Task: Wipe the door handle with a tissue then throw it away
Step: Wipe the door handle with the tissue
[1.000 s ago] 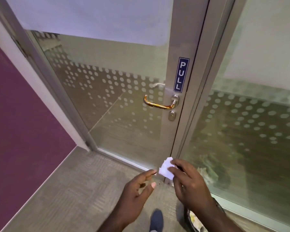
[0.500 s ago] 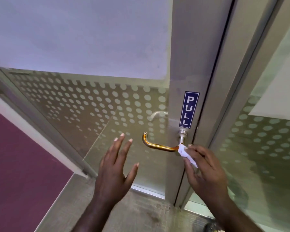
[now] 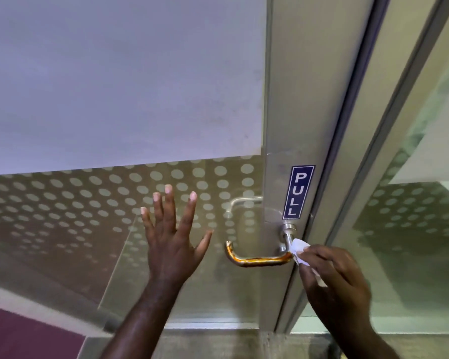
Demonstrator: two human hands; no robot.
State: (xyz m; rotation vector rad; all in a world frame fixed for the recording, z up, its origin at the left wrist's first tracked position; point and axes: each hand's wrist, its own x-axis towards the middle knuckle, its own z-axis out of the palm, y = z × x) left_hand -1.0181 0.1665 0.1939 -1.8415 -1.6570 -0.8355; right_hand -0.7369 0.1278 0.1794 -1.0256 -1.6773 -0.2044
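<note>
The door handle (image 3: 257,259) is a metal lever with orange-brown stains along its bar, fixed to the grey door frame below a blue PULL sign (image 3: 298,192). My right hand (image 3: 335,275) pinches a small white tissue (image 3: 298,248) and presses it against the handle's right end, near the neck. My left hand (image 3: 171,234) is raised with fingers spread wide, palm toward the frosted dotted glass, left of the handle and holding nothing.
The glass door (image 3: 114,99) has a white film on top and a dot pattern below. A fixed glass panel (image 3: 412,229) stands to the right of the frame. A purple wall (image 3: 24,338) shows at the bottom left.
I have come closer to the door. My right hand carried the tissue up from near the floor to the handle's right end. My left hand rose and spread open.
</note>
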